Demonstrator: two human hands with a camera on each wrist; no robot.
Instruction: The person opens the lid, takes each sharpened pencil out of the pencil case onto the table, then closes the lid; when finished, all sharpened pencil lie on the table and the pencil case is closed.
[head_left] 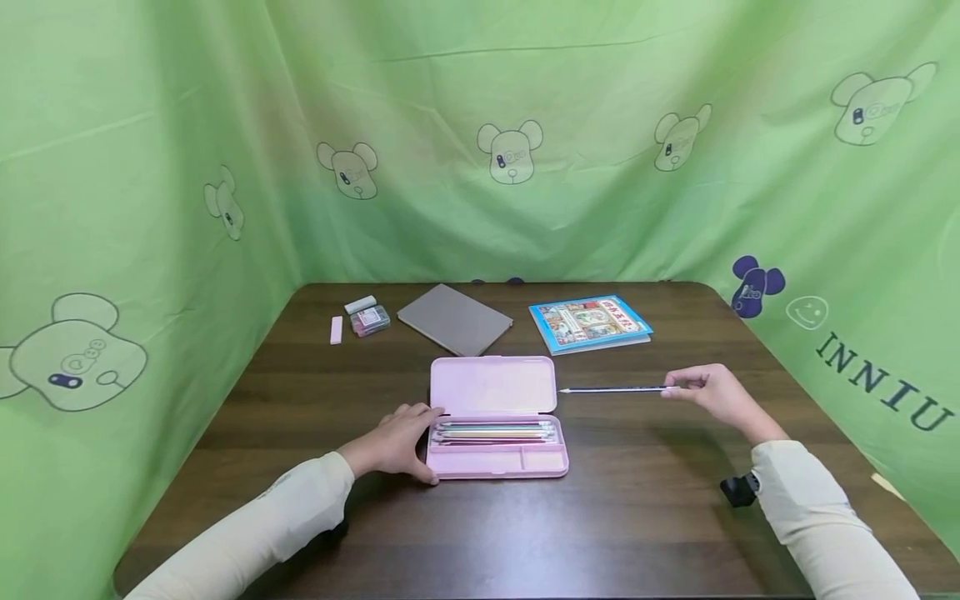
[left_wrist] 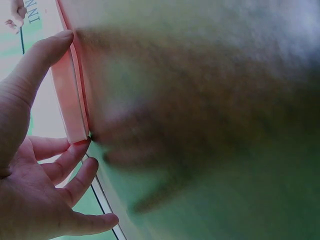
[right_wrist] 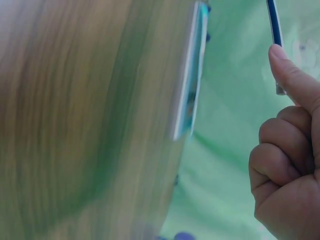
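An open pink pencil case lies on the table with its lid folded back. Several pencils lie side by side in its rear compartment; pink dividers split the front part. My left hand holds the case's left end, thumb at the front corner and fingers toward the hinge side. In the left wrist view, thumb and fingertips touch the pink case wall. To the right of the lid, my right hand pinches a dark-striped pencil by one end, its tip pointing left at the case.
Behind the case lie a grey notebook and a blue-edged picture book. At the back left are a pink eraser-like bar, a small clear box and a whitish roll. A green printed curtain surrounds the table.
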